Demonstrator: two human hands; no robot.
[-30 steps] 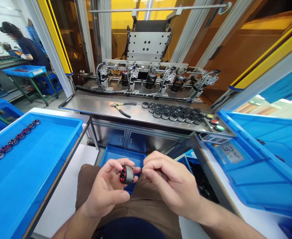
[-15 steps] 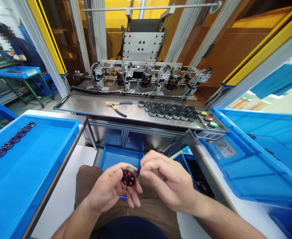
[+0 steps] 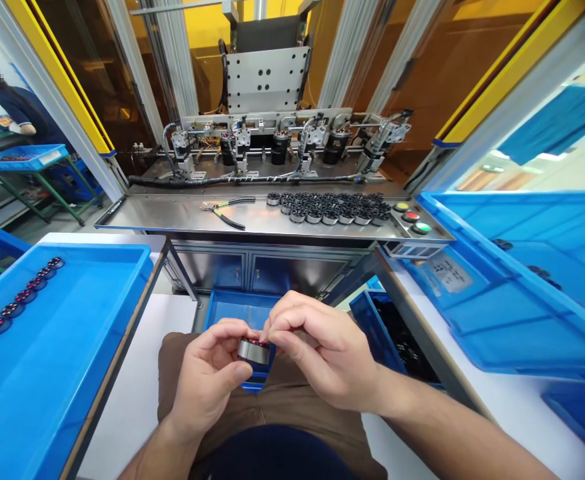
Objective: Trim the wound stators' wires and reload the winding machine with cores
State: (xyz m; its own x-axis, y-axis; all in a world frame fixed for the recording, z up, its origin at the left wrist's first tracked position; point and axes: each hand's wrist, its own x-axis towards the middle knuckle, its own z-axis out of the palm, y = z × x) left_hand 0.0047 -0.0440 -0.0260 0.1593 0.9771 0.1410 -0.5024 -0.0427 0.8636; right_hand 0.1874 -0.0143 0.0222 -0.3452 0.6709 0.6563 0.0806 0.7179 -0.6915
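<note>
My left hand (image 3: 205, 373) grips a wound motor stator (image 3: 253, 352) by its sides, above my lap. The stator is a short grey metal ring with red windings, and its side faces me. At its top edge, the fingers of my right hand (image 3: 317, 350) are pinched together close to the windings. Whatever sits between those fingertips, if anything, is too small or hidden to make out.
Ahead, a steel ledge (image 3: 172, 212) carries cutters (image 3: 230, 212), many dark stators (image 3: 332, 208) and push buttons (image 3: 411, 217) before a winding machine (image 3: 277, 147). A blue tray (image 3: 87, 287) with wound stators is left; blue bins (image 3: 497, 300) stand right. Far left, a person works.
My left hand has turned the stator from showing its red-wound face to showing its metal side. The pinched right fingers have moved left, onto its top edge. The whole view has shifted slightly.
</note>
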